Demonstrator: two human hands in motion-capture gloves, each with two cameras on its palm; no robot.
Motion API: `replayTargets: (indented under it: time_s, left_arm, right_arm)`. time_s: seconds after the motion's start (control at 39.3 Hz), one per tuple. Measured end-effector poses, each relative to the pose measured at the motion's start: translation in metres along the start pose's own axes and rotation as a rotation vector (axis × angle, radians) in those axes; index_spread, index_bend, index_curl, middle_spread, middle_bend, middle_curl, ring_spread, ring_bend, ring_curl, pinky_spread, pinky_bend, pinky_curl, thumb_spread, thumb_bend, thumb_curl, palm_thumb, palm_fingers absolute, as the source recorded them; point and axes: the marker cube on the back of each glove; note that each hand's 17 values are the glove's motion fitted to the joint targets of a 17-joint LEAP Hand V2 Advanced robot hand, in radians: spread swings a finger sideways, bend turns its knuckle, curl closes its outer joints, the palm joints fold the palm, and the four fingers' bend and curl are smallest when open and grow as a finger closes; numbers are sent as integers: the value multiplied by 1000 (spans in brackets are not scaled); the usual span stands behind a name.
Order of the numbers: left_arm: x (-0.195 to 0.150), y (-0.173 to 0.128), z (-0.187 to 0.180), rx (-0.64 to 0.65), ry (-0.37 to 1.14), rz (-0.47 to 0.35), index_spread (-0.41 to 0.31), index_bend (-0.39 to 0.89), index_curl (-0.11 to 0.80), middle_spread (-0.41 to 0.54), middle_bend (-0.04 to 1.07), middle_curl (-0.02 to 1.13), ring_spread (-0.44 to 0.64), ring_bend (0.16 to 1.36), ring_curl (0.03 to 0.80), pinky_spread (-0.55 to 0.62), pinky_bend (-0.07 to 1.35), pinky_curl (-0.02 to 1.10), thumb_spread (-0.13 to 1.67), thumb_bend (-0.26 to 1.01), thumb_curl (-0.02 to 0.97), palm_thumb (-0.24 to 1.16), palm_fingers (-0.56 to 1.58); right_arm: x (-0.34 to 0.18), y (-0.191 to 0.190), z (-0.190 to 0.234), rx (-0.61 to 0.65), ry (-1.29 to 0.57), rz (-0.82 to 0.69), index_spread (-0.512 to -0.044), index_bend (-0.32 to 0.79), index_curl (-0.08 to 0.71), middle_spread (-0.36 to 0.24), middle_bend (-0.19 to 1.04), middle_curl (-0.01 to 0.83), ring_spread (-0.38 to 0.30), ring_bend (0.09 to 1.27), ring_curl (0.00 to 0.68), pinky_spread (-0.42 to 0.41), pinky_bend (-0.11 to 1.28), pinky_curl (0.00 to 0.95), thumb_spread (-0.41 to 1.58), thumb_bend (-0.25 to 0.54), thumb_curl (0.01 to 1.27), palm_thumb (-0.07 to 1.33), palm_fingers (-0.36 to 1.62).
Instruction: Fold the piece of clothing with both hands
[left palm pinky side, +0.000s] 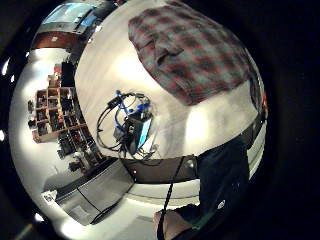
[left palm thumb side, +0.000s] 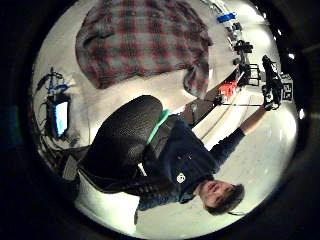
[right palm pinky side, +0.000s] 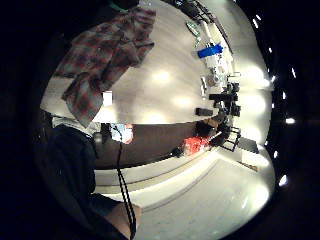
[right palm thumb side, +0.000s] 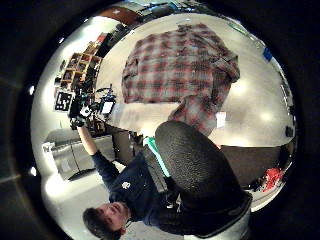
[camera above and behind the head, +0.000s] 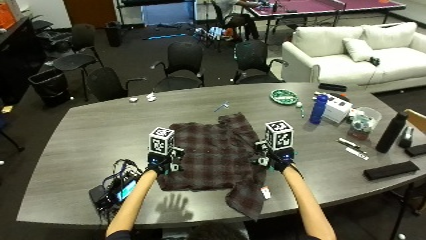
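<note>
One plaid shirt (camera above and behind the head: 213, 157) lies spread on the grey counter (camera above and behind the head: 80, 145), a sleeve trailing toward its near edge. My left hand (camera above and behind the head: 160, 162) and right hand (camera above and behind the head: 274, 161) hover above it; I cannot tell how their fingers sit. Only the outside view shows one blue bottle (camera above and behind the head: 319, 108).

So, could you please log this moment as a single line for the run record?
phase: pre-fold | plaid shirt: flat on grey table, sleeve over near edge | left hand: above shirt, holding nothing | right hand: above shirt, holding nothing

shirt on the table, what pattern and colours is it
The shirt is plaid, dark red and grey checks; the outside view shows it best.
</note>
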Motion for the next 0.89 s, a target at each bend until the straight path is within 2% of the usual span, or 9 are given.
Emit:
replayTargets:
  time_s: [0.1, 0.25, 0.36, 0.51, 0.74, 0.89]
  left_arm:
    - [0, -18, 27, -80, 24, -13, -73, 169, 296, 225, 165, 233, 471, 541, 218, 428, 398, 294, 1021, -2, 278, 168, 55]
    - [9, -8, 48, -176, 44, -48, -79, 150, 297, 245, 155, 231, 476, 574, 230, 440, 458, 316, 1032, 1, 298, 248, 66]
    - [8, -16, 70, -207, 56, -67, -85, 152, 301, 244, 162, 234, 465, 590, 238, 441, 478, 326, 1044, 6, 310, 307, 81]
    - [7, -26, 104, -330, 89, -82, -90, 167, 311, 235, 162, 238, 439, 596, 246, 438, 491, 333, 1067, 9, 327, 385, 101]
    - [13, -46, 137, -378, 86, -64, -85, 160, 320, 258, 160, 240, 445, 599, 253, 437, 516, 343, 1101, 23, 368, 508, 73]
    - [17, -46, 137, -392, 55, -69, -90, 144, 315, 194, 228, 272, 441, 567, 242, 429, 511, 338, 1121, 16, 388, 553, 128]
  right_arm:
    - [5, -16, 20, -37, 8, 8, -390, 113, 179, -10, 199, 310, 89, 452, 269, 247, 517, 336, 1178, -18, 247, 297, 170]
    - [11, -35, 50, -79, 13, 19, -391, 113, 178, -10, 202, 321, 88, 453, 273, 247, 525, 342, 1179, -17, 254, 302, 160]
    - [13, -46, 70, -110, 10, 12, -392, 108, 176, -5, 198, 325, 95, 460, 278, 247, 534, 346, 1175, -15, 263, 314, 149]
    - [10, -50, 82, -128, 19, 11, -393, 109, 172, -3, 199, 332, 98, 465, 283, 247, 545, 350, 1172, -18, 270, 318, 139]
    - [10, -63, 104, -162, 31, 12, -394, 114, 172, -2, 201, 341, 100, 471, 289, 247, 552, 352, 1170, -19, 277, 318, 133]
    - [7, -64, 115, -206, 23, -10, -395, 115, 173, -2, 201, 345, 101, 473, 292, 247, 555, 353, 1168, -16, 281, 325, 131]
